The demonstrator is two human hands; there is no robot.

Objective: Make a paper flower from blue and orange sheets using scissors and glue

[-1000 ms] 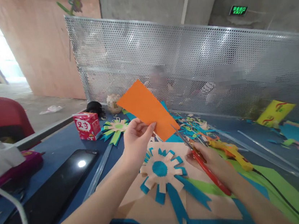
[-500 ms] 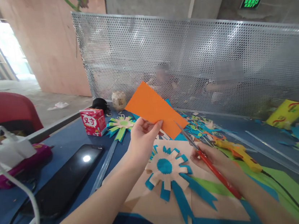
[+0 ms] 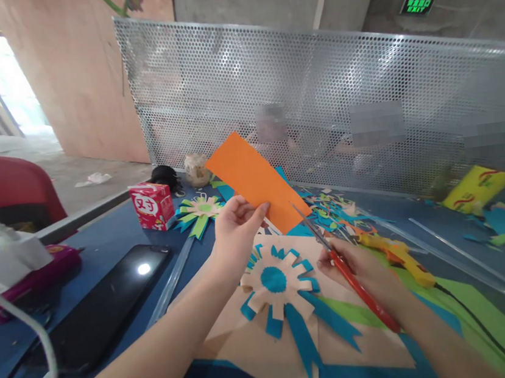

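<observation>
Above the right part of the metal screen (image 3: 240, 86), a dark sign (image 3: 416, 6) reads "EXIT" in green, beneath characters too blurred to read. Before the screen's left end, a red box (image 3: 152, 208) shows "又寸"; before its right part, lettering on a yellow packet (image 3: 478, 188) is illegible.

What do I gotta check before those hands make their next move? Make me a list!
1. Orange sheet held: ok, the left hand pinches its lower edge.
2. Scissors held: ok, they're in the right hand.
3. Left hand's fingers clear of the blades: ok, a gap shows.
4. Blades biting the sheet: cannot tell, the tips overlap it in this view.
5. Table tidy: not ok, paper scraps lie beyond the scissors.
6. Yellow glue gun cool: cannot tell.
</observation>
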